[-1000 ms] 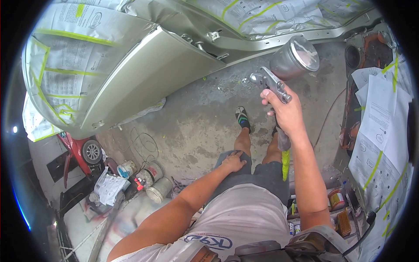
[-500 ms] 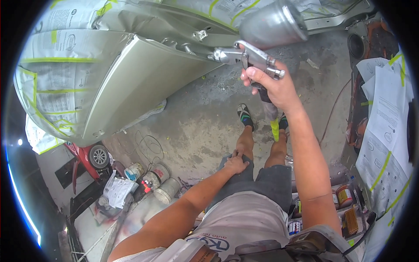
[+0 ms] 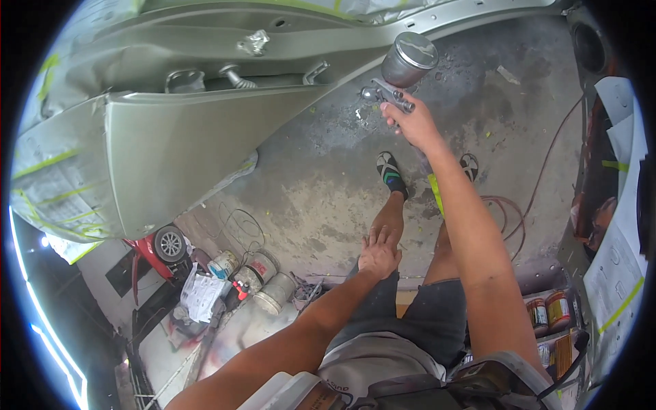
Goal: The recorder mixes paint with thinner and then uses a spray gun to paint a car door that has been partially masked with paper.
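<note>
My right hand (image 3: 415,126) is closed around the handle of a metal spray gun (image 3: 388,93), held out ahead of me over the floor. On top of the gun sits a silver paint cup (image 3: 410,60). A hose wrapped in bright yellow (image 3: 436,194) hangs beneath the grip, partly behind my forearm. The gun is apart from the olive-grey car body panel (image 3: 198,154) at the left, just off its tapering edge. My left hand (image 3: 379,258) lies on my leg near the knee, its fingers spread and holding nothing.
Masking paper and yellow-green tape (image 3: 58,171) cover parts of the car at left; more masking paper (image 3: 618,273) hangs at right. Buckets (image 3: 258,270) stand at lower left, near a red car (image 3: 154,256). A reddish hose (image 3: 557,147) snakes over the concrete floor (image 3: 321,225). Cans (image 3: 557,307) sit at lower right.
The spray gun has drawn away from the panel's edge and appears farther from my view. My left hand has shifted from the thigh towards the knee, fingers now spread. My view has moved.
</note>
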`<state>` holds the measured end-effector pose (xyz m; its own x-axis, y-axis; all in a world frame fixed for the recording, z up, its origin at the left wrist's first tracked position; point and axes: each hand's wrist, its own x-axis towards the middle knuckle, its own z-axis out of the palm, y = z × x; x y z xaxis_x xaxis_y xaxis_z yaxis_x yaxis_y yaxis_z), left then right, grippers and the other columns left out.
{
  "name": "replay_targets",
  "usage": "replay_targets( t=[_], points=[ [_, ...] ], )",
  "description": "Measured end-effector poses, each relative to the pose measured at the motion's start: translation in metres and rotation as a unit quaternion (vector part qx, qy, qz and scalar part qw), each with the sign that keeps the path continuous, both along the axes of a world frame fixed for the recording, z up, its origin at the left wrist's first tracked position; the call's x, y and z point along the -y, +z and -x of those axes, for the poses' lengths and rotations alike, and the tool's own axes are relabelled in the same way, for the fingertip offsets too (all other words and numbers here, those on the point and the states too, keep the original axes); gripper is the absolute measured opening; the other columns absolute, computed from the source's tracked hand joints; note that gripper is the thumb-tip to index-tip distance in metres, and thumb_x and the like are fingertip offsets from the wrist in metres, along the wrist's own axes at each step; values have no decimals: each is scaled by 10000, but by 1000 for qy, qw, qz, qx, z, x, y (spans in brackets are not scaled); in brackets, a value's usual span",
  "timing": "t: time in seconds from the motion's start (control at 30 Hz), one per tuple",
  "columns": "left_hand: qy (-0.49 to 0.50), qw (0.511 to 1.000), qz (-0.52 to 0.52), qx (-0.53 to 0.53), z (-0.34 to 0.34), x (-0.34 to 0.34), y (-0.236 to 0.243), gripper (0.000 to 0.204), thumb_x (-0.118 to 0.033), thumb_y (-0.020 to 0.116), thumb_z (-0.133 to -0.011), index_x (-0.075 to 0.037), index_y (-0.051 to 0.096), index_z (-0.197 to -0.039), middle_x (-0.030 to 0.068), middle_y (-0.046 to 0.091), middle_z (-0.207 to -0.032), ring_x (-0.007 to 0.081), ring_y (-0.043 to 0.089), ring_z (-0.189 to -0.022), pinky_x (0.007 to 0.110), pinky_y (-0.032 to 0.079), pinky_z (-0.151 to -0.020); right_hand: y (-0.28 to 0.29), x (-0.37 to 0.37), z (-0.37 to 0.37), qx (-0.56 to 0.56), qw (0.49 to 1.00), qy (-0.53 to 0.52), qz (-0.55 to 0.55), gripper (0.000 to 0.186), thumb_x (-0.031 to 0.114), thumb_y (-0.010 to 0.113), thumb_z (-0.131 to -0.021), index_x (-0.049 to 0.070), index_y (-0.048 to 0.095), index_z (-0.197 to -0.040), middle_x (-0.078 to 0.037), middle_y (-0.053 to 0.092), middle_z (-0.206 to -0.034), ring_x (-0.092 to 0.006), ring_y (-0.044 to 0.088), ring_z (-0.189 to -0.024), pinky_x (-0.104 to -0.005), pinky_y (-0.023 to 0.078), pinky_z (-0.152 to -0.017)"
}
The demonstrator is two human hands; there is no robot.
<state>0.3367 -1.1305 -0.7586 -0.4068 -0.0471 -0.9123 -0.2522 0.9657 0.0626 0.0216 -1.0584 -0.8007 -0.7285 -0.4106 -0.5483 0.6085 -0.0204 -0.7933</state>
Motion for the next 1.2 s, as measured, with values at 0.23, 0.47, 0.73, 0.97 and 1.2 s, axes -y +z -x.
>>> replay_targets(
  t=[0.23,0.47,0.73,0.97,1.2],
  points=[
    [-5,1000,5,-25,-17,7,-14,607,-377,536,-932,-132,429,-1478,111,376,-1547,371,279,-1461,572,254,-1167,-103,26,-1,36,998,-27,-47,511,244,693,-895,193,585,-1392,2,653,-801,-61,563,-643,-255,474,-545],
    [-1,999,-7,-31,-15,13,-15,562,-347,555,-923,-117,492,-1431,102,421,-1516,367,305,-1448,538,286,-1162,-128,42,-14,51,995,-73,-43,528,206,673,-900,155,555,-1413,8,658,-821,-71,576,-673,-256,481,-560],
    [-21,999,-14,-33,-1,12,-13,545,-355,558,-913,-104,521,-1395,95,447,-1497,360,324,-1436,526,307,-1149,-102,19,-29,48,998,-34,3,531,201,660,-909,133,540,-1421,-30,701,-970,-108,638,-814,-274,531,-664],
    [-41,998,-24,-44,13,25,-12,523,-356,552,-912,-69,538,-1349,100,474,-1465,345,351,-1413,518,333,-1123,-96,-18,-38,-94,940,-260,-198,561,128,660,-908,82,501,-1443,-191,588,-1374,-296,606,-1211,-349,443,-1035],
    [-29,999,-25,-34,44,42,-14,560,-341,563,-904,-64,511,-1388,130,466,-1465,332,332,-1434,513,303,-1155,-73,38,-108,-58,960,-151,-229,423,330,662,-897,37,669,-1203,-214,689,-1116,-386,659,-1038,-442,509,-906]
  ],
)
